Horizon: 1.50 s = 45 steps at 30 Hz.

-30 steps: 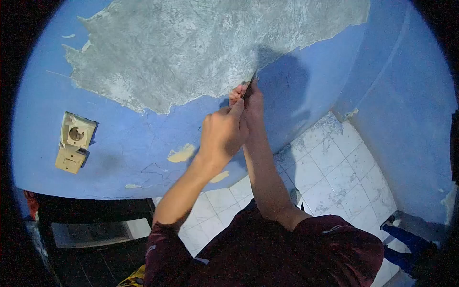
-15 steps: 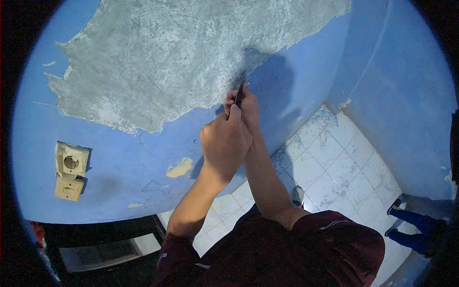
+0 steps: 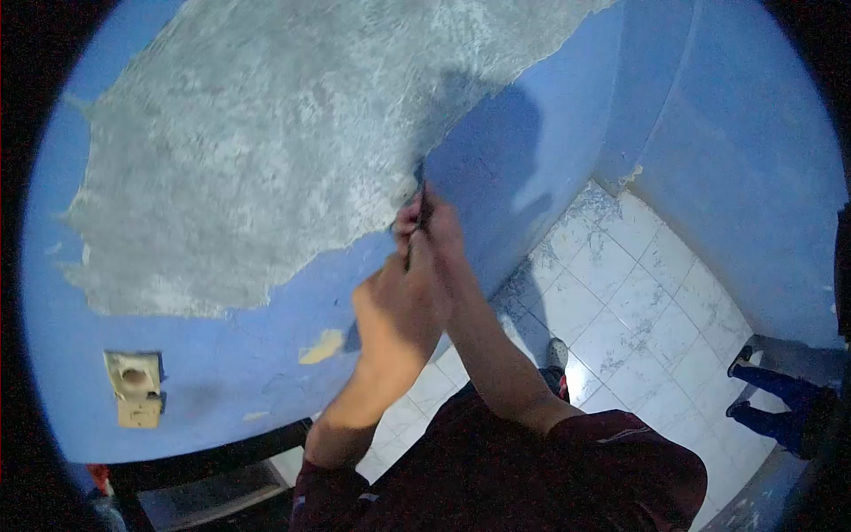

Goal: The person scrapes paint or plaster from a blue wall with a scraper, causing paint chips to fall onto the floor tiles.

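Note:
A thin dark blade (image 3: pixel 422 206), probably a scraper seen nearly edge-on, meets the wall at the border between a bare grey patch (image 3: pixel 257 168) and the blue paint (image 3: pixel 483 160). My left hand (image 3: pixel 394 297) is closed around its lower end, mostly hiding the handle. Further up, my right hand (image 3: pixel 441 232) has its fingers closed against the blade, close to the wall. The two hands overlap at the wrist and palm. Shadow and motion blur make the blade's tip hard to make out.
A cream wall socket box (image 3: pixel 135 390) with a round hole sits low at left. Below it stands dark furniture (image 3: pixel 213 496). Marbled white tiles (image 3: pixel 612 310) cover the floor. At far right are another person's legs (image 3: pixel 776 399). A pale chipped spot (image 3: pixel 322 347) lies left of my hands.
The view has tilted, so the socket box and grey patch appear lower. Both hands and the blade have shifted down and left in view, staying along the paint border with the same grip.

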Available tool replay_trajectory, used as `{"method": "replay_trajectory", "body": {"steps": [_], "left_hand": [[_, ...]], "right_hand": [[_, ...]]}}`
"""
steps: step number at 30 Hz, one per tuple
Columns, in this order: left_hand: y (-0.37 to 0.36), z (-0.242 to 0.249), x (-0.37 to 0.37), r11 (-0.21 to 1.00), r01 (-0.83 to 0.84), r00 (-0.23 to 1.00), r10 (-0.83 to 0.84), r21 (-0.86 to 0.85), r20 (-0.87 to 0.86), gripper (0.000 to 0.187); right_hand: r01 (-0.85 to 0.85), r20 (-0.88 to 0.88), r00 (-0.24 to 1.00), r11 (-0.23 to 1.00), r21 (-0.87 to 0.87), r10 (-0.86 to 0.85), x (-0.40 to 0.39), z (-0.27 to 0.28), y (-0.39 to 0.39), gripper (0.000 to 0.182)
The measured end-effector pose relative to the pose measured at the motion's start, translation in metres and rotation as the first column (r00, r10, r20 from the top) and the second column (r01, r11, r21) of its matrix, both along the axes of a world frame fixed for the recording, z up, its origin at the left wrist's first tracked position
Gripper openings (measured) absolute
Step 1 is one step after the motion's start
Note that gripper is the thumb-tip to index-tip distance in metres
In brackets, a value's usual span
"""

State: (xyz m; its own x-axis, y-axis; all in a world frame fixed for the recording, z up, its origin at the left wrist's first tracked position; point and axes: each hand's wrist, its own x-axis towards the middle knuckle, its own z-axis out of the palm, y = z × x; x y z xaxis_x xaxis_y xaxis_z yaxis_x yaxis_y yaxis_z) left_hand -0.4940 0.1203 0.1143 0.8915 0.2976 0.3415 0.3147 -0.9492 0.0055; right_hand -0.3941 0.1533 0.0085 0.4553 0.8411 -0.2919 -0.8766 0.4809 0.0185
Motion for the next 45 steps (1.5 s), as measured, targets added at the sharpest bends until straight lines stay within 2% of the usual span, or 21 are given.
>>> {"method": "replay_trajectory", "body": {"steps": [3, 4, 10, 13, 14, 16, 17, 19, 23, 25, 29, 31, 33, 35, 36, 37, 39, 41, 43, 44, 45], "left_hand": [[0.003, 0.010, -0.020, 0.995, -0.071, 0.997, 0.072, -0.076, 0.011, 0.030], [0.001, 0.013, -0.023, 0.994, -0.073, 0.997, 0.074, -0.079, 0.007, 0.030], [0.002, 0.028, -0.014, 0.994, -0.101, 0.994, 0.100, -0.029, -0.040, 0.030], [-0.004, 0.032, -0.013, 0.998, -0.061, 0.994, 0.061, -0.001, -0.086, 0.038], [-0.009, 0.034, -0.013, 0.994, -0.111, 0.992, 0.110, -0.015, -0.062, 0.034], [-0.015, 0.031, -0.008, 0.987, -0.160, 0.986, 0.159, -0.027, -0.046, 0.031], [-0.015, 0.029, -0.002, 0.989, -0.147, 0.988, 0.145, -0.029, -0.057, 0.031], [-0.015, 0.028, -0.001, 0.989, -0.143, 0.988, 0.141, -0.031, -0.064, 0.031], [-0.008, 0.025, 0.000, 0.987, -0.160, 0.987, 0.160, 0.016, -0.028, 0.022], [-0.004, 0.028, 0.000, 0.984, -0.173, 0.985, 0.174, 0.029, -0.022, 0.019], [-0.006, 0.042, -0.015, 0.985, -0.169, 0.985, 0.170, 0.027, -0.014, 0.011], [0.002, 0.037, -0.003, 0.983, -0.170, 0.985, 0.172, 0.067, -0.019, 0.012], [0.009, 0.017, 0.014, 0.998, -0.059, 0.994, 0.062, 0.033, -0.092, 0.018], [0.002, -0.005, 0.023, 0.994, -0.047, 0.987, 0.061, 0.098, -0.150, 0.029], [-0.010, -0.002, 0.022, 0.999, -0.030, 0.997, 0.031, 0.016, -0.077, 0.037], [-0.015, 0.003, 0.022, 1.000, -0.016, 0.996, 0.018, 0.020, -0.082, 0.037], [-0.020, 0.010, 0.014, 0.998, -0.065, 0.997, 0.065, -0.006, 0.034, 0.013], [-0.008, 0.015, 0.002, 0.996, -0.086, 0.995, 0.086, -0.007, 0.046, 0.013], [-0.002, 0.021, -0.004, 0.994, -0.106, 0.993, 0.106, -0.009, 0.060, 0.014], [-0.004, 0.026, -0.007, 0.992, -0.126, 0.990, 0.126, -0.005, 0.068, 0.014], [-0.006, 0.030, -0.009, 0.989, -0.151, 0.985, 0.151, -0.004, 0.079, 0.014]], "right_hand": [[-0.056, 0.035, 0.998, 0.991, -0.122, 0.060, -0.021, 0.024, -0.003, 0.045], [-0.050, -0.021, 0.999, 0.998, -0.036, 0.049, -0.026, 0.019, 0.004, 0.043], [0.040, -0.081, 0.996, 0.998, 0.044, -0.036, -0.023, 0.023, 0.007, 0.040], [-0.002, -0.169, 0.985, 0.995, 0.100, 0.019, -0.024, 0.025, 0.004, 0.039], [-0.007, -0.171, 0.985, 0.995, 0.099, 0.024, -0.023, 0.020, 0.006, 0.039], [-0.095, 0.045, 0.995, 0.995, 0.016, 0.094, -0.020, 0.009, 0.011, 0.054], [-0.096, 0.035, 0.995, 0.995, 0.018, 0.095, -0.020, 0.005, 0.014, 0.054], [0.051, -0.142, 0.989, 0.993, 0.103, -0.036, -0.019, 0.009, 0.013, 0.054], [-0.012, -0.098, 0.995, 0.998, 0.061, 0.018, -0.021, 0.022, 0.012, 0.055], [-0.009, -0.039, 0.999, 0.997, -0.082, 0.006, -0.019, 0.025, 0.013, 0.055], [0.049, -0.032, 0.998, 0.996, -0.076, -0.052, -0.032, 0.038, 0.011, 0.055], [0.090, -0.047, 0.995, 0.995, 0.040, -0.088, -0.024, 0.014, 0.031, 0.053], [0.142, -0.061, 0.989, 0.978, 0.153, -0.134, -0.004, -0.012, 0.030, 0.049], [0.077, -0.030, 0.997, 0.927, 0.366, -0.071, 0.011, -0.020, 0.007, 0.047], [0.148, -0.169, 0.981, 0.923, 0.357, -0.091, 0.009, -0.030, 0.016, 0.050], [0.162, -0.174, 0.979, 0.919, 0.360, -0.104, 0.008, -0.025, 0.016, 0.050], [0.029, -0.029, 0.999, 0.998, 0.057, -0.027, -0.002, -0.019, 0.013, 0.052], [-0.051, 0.014, 0.999, 0.998, -0.022, 0.051, -0.006, 0.002, -0.009, 0.041], [0.263, 0.318, 0.936, 0.898, -0.354, -0.149, -0.017, 0.007, -0.012, 0.028], [0.508, 0.488, 0.819, 0.776, -0.374, -0.301, -0.027, -0.012, -0.002, 0.015], [0.506, 0.487, 0.821, 0.775, -0.377, -0.299, -0.034, -0.012, -0.007, 0.015]]}}
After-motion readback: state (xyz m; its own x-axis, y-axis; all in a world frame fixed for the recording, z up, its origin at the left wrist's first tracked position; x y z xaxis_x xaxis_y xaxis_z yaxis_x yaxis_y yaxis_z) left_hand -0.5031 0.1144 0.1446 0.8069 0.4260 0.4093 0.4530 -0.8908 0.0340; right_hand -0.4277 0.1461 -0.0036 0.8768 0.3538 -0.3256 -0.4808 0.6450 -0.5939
